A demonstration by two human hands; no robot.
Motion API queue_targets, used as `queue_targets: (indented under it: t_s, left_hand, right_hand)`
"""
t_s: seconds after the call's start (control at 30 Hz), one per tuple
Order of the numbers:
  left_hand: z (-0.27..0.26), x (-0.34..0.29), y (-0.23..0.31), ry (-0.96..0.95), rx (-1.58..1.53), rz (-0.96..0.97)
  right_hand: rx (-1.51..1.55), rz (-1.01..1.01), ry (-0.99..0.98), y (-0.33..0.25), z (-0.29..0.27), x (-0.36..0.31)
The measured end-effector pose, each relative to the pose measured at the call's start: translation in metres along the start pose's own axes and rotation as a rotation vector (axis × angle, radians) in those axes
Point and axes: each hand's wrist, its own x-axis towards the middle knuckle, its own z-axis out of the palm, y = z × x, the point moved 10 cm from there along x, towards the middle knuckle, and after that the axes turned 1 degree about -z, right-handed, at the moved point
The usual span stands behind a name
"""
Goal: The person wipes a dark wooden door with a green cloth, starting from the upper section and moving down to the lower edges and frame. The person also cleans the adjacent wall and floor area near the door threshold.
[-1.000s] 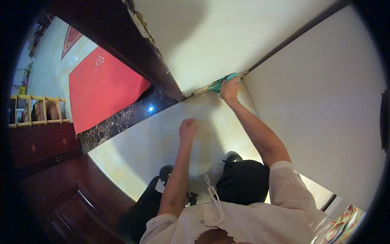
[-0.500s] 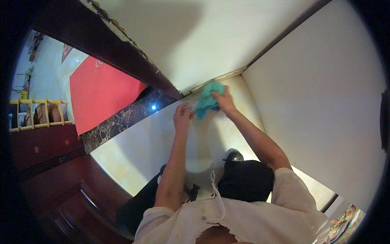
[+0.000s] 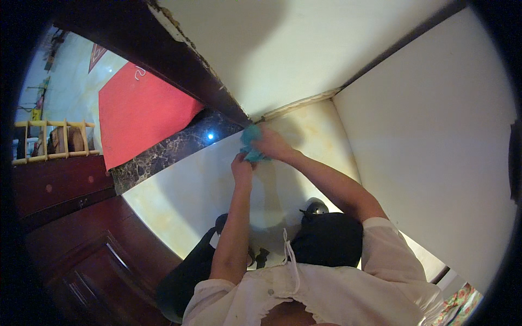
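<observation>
A teal cloth (image 3: 250,143) is bunched between both my hands above the pale glossy floor (image 3: 190,190). My right hand (image 3: 273,144) grips its upper part, close to the dark door frame (image 3: 190,70) and the skirting at the wall's foot. My left hand (image 3: 241,165) holds its lower edge from below. Most of the cloth is hidden by my fingers. My forearms reach forward from my white shirt, over my dark trousers.
A white wall (image 3: 435,125) stands on the right and another (image 3: 304,49) ahead. A dark marble threshold (image 3: 174,149) leads left to a red mat (image 3: 138,111). A dark red wooden door (image 3: 81,244) is at lower left, a wooden ladder (image 3: 51,141) far left.
My right hand has brought the cloth back from the far corner by the skirting toward me and to the left. My left hand has risen to meet it and taken hold.
</observation>
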Motion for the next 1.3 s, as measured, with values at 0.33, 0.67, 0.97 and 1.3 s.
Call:
queue_targets:
  t_s: [0.33, 0.67, 0.97, 1.3]
  left_hand:
    - [0.030, 0.004, -0.026, -0.146, 0.008, 0.006]
    - [0.009, -0.019, -0.007, -0.049, 0.152, -0.023]
    - [-0.009, 0.008, -0.043, -0.089, 0.190, 0.080]
    - [-0.004, -0.010, -0.039, -0.132, 0.254, 0.036]
  right_hand:
    - [0.269, -0.094, 0.018, -0.007, -0.014, -0.001]
    - [0.877, 0.410, 0.963, 0.243, -0.147, -0.014]
    - [0.584, -0.095, -0.396, -0.044, 0.060, -0.010]
    - [0.201, 0.259, 0.734, 0.202, -0.128, -0.030]
